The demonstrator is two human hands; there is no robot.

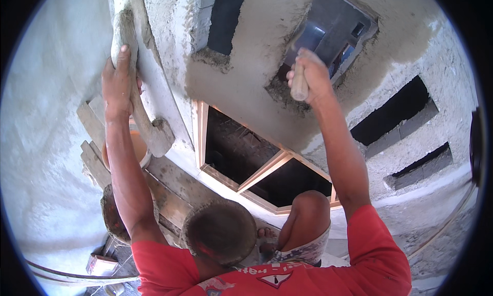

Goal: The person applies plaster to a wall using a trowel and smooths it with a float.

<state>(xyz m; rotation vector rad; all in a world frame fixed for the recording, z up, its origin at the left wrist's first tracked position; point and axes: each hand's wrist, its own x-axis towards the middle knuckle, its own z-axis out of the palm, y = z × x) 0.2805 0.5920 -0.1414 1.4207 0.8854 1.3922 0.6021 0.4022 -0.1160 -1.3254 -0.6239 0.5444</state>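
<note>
My left hand [117, 88] is closed around a rough, mortar-smeared wooden pole [124, 31] at the upper left, with the thumb lying along it. My right hand [314, 74], raised at the upper middle, grips the wooden handle of a trowel [299, 85]. Its blade is blurred and hard to make out against the opening behind it. Beyond this hand is a tilted rectangular opening [354, 11] with rough edges, cut through the wall. Around the opening spreads damp grey plaster [236, 85]. The trowel is close to the opening's left side; whether it touches the plaster I cannot tell.
Below the plaster sits a wooden window frame [264, 171]. Several smaller openings, including a dark slot [395, 113], pierce the wall. A mortar-caked bucket [221, 232], another bucket [110, 216] and an orange-lined bucket [137, 144] stand by the planks [177, 178]. My bent knee [310, 208] is near the frame.
</note>
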